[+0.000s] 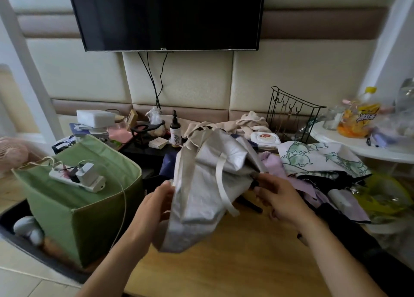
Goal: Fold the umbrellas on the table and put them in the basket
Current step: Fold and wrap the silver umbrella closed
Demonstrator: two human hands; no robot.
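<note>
Readable text, head view:

- TV point(165, 16) on wall: brand "TCL" was legible, centred on bottom bezel.
- Yellow bottle point(358, 115) on white shelf at right: label carried large stylised characters in blue/white; too blurred to read.
- Brown spray bottle point(175, 132) at back of table: label showed a plant drawing w/ small print, not legible.
- Wipes pack point(265, 139): round red picture on lid, no text made out.
- Small card box point(158, 142) near spray bottle: faint print on top, unreadable.

No numbers or signs were readable elsewhere.
</note>
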